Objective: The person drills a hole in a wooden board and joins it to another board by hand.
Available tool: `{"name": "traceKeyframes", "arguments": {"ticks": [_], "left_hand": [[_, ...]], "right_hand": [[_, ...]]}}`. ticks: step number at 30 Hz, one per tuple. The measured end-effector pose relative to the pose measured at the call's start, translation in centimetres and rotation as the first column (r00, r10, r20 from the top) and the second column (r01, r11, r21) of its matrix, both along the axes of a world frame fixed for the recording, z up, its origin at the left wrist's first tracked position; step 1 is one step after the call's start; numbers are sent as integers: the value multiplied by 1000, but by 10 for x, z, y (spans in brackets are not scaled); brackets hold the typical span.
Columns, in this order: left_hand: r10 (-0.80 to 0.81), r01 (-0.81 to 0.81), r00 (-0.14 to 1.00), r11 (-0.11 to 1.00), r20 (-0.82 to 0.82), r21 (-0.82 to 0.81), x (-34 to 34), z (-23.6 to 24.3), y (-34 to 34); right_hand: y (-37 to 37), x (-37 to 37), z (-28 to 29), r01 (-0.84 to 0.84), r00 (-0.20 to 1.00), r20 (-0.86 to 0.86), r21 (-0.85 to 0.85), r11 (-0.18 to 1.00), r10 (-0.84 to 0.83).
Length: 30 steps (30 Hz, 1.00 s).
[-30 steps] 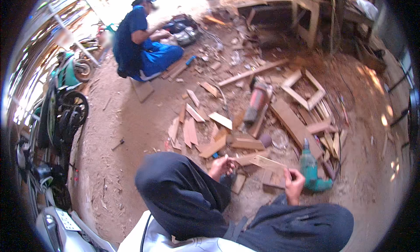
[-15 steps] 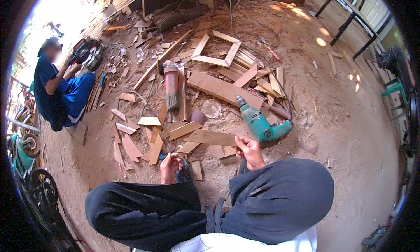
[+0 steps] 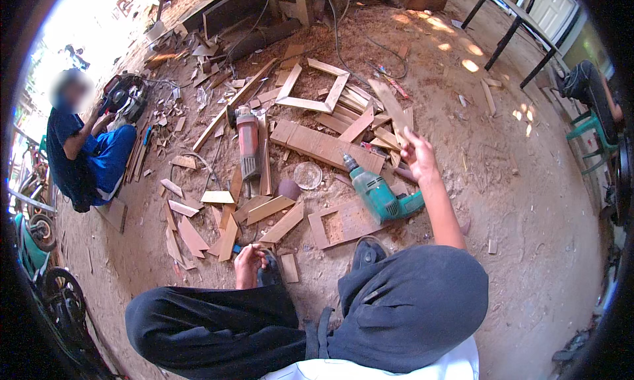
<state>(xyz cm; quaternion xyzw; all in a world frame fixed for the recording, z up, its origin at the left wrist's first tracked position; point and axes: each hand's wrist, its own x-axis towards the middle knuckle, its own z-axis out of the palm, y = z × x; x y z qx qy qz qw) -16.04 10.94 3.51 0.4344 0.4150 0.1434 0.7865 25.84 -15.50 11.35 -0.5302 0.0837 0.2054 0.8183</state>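
My right hand (image 3: 418, 154) is raised at the right of the middle, closed on one end of a pale wooden slat (image 3: 386, 101) that points up and away. Below it lies a teal corded drill (image 3: 378, 194), beside a board with a cut-out (image 3: 318, 231). My left hand (image 3: 248, 264) is low by my left knee, fingers curled; whatever they may hold is too small to make out. Mitred wood offcuts (image 3: 277, 208) surround it. A red angle grinder (image 3: 248, 149) and a mitred wooden frame (image 3: 286, 83) lie farther forward.
A person (image 3: 79, 155) in blue sits at the left by a dark power tool (image 3: 117, 96). Parked two-wheelers (image 3: 39, 235) line the left edge. A dark-legged bench (image 3: 528, 23) and green plastic chair (image 3: 588, 145) stand at the right. Cables and wood scraps lie across the dirt.
My right hand has moved up and forward with the slat, which has swung from nearly level to pointing away from me. My left hand stays low. The view has also turned rightward from the first frame.
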Motion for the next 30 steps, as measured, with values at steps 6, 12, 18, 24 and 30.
{"name": "traceKeyframes", "arguments": {"ticks": [6, 12, 18, 24, 30], "left_hand": [[8, -8, 1000, 1000, 9, 4, 0, 3, -2], [-2, 2, 1000, 1000, -3, 17, -3, 4, 0], [-22, 22, 999, 1000, 25, -9, -5, -8, 0], [-17, 17, 1000, 1000, -15, -7, -4, -7, -2], [-25, 25, 1000, 1000, -3, -1, 1, -6, -6]], "right_hand": [[16, 50, -33, 3, 1000, -5, -377, 926, -5], [5, 21, -74, 47, 947, 238, -767, 640, 214], [6, -9, -95, 210, 822, 418, -853, 477, 386], [20, -30, -79, 277, 630, 514, -849, 451, 582], [23, -36, -70, 175, 602, 438, -888, 424, 668]]}}
